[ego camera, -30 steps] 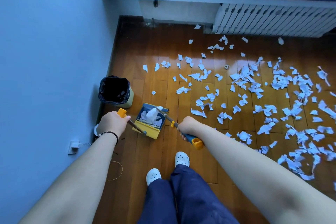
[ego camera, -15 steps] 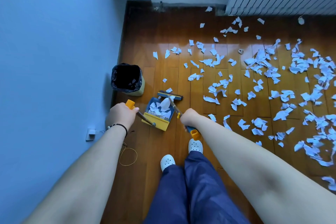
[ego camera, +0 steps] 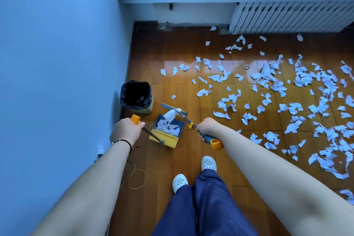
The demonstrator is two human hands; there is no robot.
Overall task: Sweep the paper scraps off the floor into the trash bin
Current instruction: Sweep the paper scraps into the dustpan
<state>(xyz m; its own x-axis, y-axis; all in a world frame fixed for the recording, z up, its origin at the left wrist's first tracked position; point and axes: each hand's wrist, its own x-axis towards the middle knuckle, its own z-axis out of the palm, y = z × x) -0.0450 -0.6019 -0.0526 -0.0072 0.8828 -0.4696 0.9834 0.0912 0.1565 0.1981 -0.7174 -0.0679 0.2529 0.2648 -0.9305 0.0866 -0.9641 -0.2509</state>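
Glossy wooden floor (ego camera: 220,159) carries white paper scraps (ego camera: 298,90) rightward, while my left hand (ego camera: 126,130) grips the yellow-and-blue dustpan (ego camera: 167,129) handle beside the black-lined trash bin (ego camera: 136,96), my right hand (ego camera: 207,125) gripping the broom (ego camera: 183,116).

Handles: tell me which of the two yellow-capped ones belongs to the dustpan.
The one the left hand grips: its handle runs down to the dustpan holding scraps. The right hand's handle leads to the broom head.

Both hands (ego camera: 127,130) (ego camera: 207,126) clenched — arms outstretched.
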